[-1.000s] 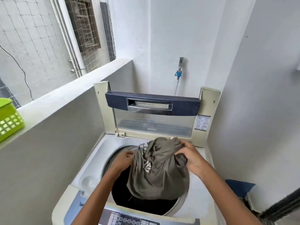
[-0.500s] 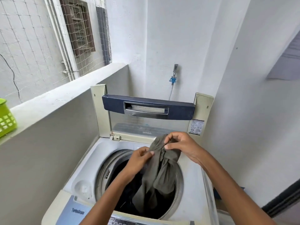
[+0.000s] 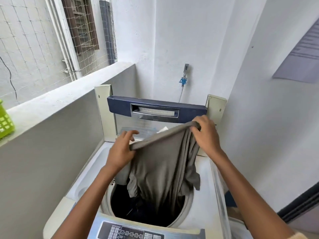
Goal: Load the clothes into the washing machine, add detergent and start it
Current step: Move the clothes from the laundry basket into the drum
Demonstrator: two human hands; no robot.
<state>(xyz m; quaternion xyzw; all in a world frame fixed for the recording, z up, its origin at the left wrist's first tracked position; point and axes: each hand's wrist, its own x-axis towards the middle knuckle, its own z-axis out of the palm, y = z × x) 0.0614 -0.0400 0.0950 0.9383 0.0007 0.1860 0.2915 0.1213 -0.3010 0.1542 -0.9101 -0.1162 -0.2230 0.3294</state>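
Both hands hold up a soft grey cloth garment (image 3: 164,163). The left hand (image 3: 120,149) pinches its top edge, and the right hand (image 3: 205,135) curls its fingers round the same edge, a bit higher. Closest is the grey button panel (image 3: 129,232) of the white top-loading washing machine (image 3: 204,204). Next comes its round dark tub (image 3: 136,206), and the garment's bottom end hangs down into it. Behind the hands the lid with a dark blue handle bar (image 3: 155,107) stands up open. Farther back a metal tap (image 3: 185,69) sits on the white wall (image 3: 172,40). A lime green plastic basket (image 3: 5,121) rests on the grey ledge (image 3: 51,104).
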